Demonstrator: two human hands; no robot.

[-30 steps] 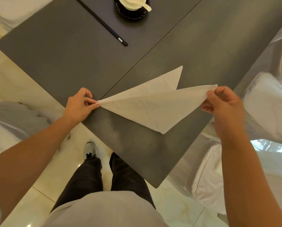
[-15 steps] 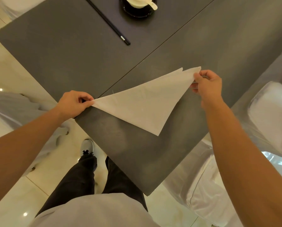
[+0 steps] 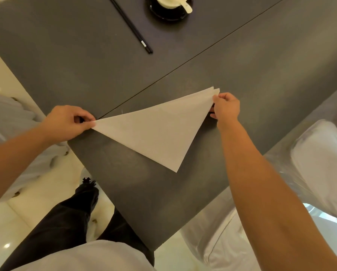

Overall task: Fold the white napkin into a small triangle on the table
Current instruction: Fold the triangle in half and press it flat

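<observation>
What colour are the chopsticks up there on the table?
Black, with a small silver band near the tip: chopsticks, seen in the head view.

Glossy cream floor [image 3: 26, 218] (tiled); white-covered chairs [image 3: 320, 153]

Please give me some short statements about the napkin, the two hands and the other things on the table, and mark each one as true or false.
1. The napkin lies on the table as a triangle. True.
2. The left hand pinches one corner of the napkin. True.
3. The right hand rests flat on the middle of the napkin. False: it holds the far corner, where the layered tips meet.
4. The chopsticks lie across the napkin. False: they lie farther away on the table, apart from it.
5. A white spoon rests at a white cup on a dark saucer. True.
</observation>
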